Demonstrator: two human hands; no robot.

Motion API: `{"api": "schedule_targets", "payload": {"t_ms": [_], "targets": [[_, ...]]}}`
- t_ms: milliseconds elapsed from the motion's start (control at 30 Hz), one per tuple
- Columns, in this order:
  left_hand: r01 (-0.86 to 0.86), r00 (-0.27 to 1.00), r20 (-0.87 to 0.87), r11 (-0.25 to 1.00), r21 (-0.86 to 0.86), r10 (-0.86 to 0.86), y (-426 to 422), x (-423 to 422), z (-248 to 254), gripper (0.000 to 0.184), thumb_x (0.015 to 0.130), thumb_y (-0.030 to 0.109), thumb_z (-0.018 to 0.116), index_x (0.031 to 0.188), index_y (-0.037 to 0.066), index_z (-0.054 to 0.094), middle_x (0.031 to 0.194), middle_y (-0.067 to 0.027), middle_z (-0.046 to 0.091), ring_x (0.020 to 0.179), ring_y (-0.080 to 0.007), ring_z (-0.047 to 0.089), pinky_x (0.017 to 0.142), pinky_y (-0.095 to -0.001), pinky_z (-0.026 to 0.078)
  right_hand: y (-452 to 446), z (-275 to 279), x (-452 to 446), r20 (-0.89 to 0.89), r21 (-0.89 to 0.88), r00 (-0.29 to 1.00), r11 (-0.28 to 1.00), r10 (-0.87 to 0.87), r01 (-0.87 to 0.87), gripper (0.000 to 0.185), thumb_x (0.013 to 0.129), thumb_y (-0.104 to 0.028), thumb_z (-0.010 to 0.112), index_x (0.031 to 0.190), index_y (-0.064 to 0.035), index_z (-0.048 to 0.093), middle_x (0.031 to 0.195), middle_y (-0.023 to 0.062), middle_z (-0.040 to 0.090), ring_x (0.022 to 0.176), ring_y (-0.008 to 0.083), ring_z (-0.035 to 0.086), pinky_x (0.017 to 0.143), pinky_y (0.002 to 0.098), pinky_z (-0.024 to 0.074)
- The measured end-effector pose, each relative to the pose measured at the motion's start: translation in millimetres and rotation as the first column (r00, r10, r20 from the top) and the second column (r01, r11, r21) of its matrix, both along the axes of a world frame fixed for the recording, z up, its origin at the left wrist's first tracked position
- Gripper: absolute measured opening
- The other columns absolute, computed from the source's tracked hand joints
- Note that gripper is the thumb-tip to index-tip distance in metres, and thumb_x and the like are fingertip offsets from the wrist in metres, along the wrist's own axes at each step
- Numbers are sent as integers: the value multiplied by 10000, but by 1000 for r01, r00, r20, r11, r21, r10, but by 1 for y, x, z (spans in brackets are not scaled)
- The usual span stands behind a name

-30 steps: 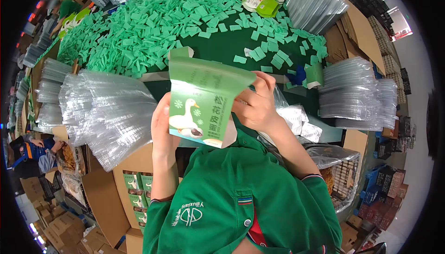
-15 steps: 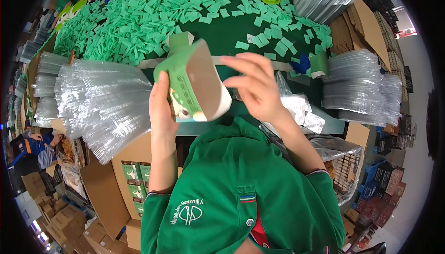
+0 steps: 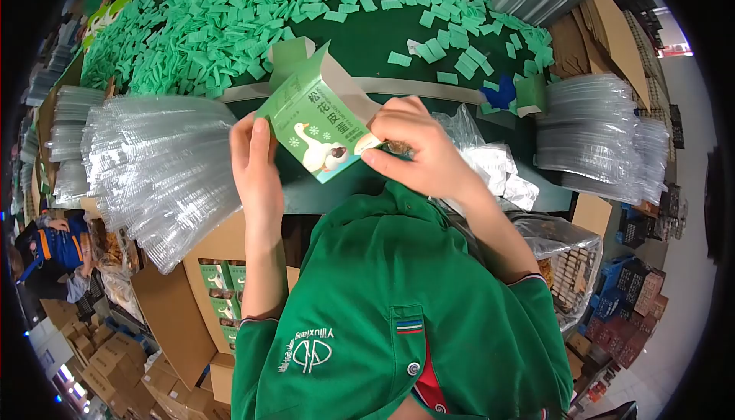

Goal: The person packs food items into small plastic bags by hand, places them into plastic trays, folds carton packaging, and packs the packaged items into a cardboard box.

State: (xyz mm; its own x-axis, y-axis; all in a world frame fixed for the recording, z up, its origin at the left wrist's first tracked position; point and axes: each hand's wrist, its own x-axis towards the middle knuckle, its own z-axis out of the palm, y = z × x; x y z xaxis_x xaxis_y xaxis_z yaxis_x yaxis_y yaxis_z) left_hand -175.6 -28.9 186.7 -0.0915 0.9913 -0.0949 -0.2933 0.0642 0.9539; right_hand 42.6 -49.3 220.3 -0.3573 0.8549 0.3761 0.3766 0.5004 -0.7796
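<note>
A printed green carton (image 3: pixel 320 125) with a goose picture is held up over the near edge of the table. Its flap stands out at the top and an end looks open. My left hand (image 3: pixel 256 161) grips the carton's left side, thumb in front. My right hand (image 3: pixel 423 148) pinches the lower right corner of the carton between thumb and fingers. Just behind the right fingers something brownish and shiny shows, too hidden to name. White packets (image 3: pixel 501 175) lie to the right of that hand.
Many small green packets (image 3: pixel 184 29) cover the table's far side. Clear plastic tray stacks (image 3: pixel 157 167) stand at left, with more tray stacks (image 3: pixel 589 133) at right. A blue object (image 3: pixel 499 92) lies near a green carton (image 3: pixel 530 95). An open cardboard box (image 3: pixel 178 324) holds several filled cartons below left.
The carton has turned so its printed goose face shows toward me. My right hand, spread and apart from the carton before, has moved in and closed on its right corner.
</note>
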Motion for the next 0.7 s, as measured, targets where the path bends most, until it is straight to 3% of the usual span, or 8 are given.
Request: {"api": "schedule_targets", "payload": {"t_ms": [100, 167, 233, 300, 367, 467, 567, 700], "targets": [[-31, 911, -381, 945, 324, 160, -4, 1, 4, 349, 897, 156, 524, 1209, 17, 453, 1219, -87, 475, 1154, -160, 410, 993, -332, 304, 9, 0, 15, 156, -128, 981, 987, 115, -96, 89, 742, -152, 633, 796, -86, 608, 766, -16, 590, 771, 148, 504, 814, 302, 332], [321, 799, -601, 850, 418, -6, -1, -4, 23, 501, 751, 117, 633, 1216, 39, 465, 1266, -90, 464, 1218, -214, 378, 1026, -357, 246, 12, 5, 17, 200, -225, 950, 955, 240, -194, 56, 745, -143, 613, 776, -97, 609, 764, -28, 587, 775, 141, 489, 823, 300, 321], [632, 489, -871, 706, 320, -43, 3, -2, 42, 432, 705, 156, 684, 1105, 67, 549, 1140, -79, 538, 1157, -267, 423, 989, -377, 246, 16, 5, 17, 193, -281, 905, 905, 379, -320, 44, 744, -113, 619, 776, -85, 606, 751, -17, 566, 780, 143, 476, 815, 302, 318], [751, 374, -909, 635, 180, -186, 4, 2, 35, 360, 666, 190, 728, 983, 81, 598, 1014, -49, 565, 1101, -255, 448, 958, -385, 251, 19, 8, 15, 165, -317, 893, 880, 418, -353, 49, 745, -123, 613, 773, -83, 609, 836, -9, 575, 860, 151, 480, 877, 321, 310], [779, 409, -857, 609, 151, -312, 5, 2, 25, 294, 666, 164, 737, 915, 71, 610, 901, -45, 577, 1000, -229, 484, 926, -356, 287, 22, 4, 15, 167, -272, 904, 900, 393, -341, 94, 748, -136, 621, 824, -81, 612, 938, 13, 576, 914, 167, 486, 921, 337, 304], [605, 605, -664, 796, 26, -439, 8, -6, -5, 174, 749, 133, 699, 876, 52, 613, 832, -22, 596, 873, -147, 511, 851, -291, 348, 20, -2, 19, 7, -41, 998, 997, -64, 64, 252, 754, -161, 636, 986, -85, 575, 1104, 51, 528, 990, 189, 484, 963, 359, 303], [254, 960, -91, 958, -131, -267, 2, 9, -9, 131, 831, 143, 645, 892, 33, 611, 827, 1, 603, 810, -80, 510, 771, -227, 377, 7, -24, 24, -225, -339, 938, 924, -263, 178, 446, 755, -206, 696, 1112, -48, 479, 1055, 75, 513, 986, 201, 487, 843, 312, 398], [117, 993, -20, 986, -116, -120, -1, 31, -14, 161, 876, 168, 608, 922, 15, 599, 858, 12, 601, 790, -46, 490, 753, -200, 372, -12, -52, -11, -192, -488, 928, 852, -319, 192, 455, 776, -205, 703, 1100, -15, 446, 1016, 74, 498, 850, 146, 506, 748, 284, 419]]}}
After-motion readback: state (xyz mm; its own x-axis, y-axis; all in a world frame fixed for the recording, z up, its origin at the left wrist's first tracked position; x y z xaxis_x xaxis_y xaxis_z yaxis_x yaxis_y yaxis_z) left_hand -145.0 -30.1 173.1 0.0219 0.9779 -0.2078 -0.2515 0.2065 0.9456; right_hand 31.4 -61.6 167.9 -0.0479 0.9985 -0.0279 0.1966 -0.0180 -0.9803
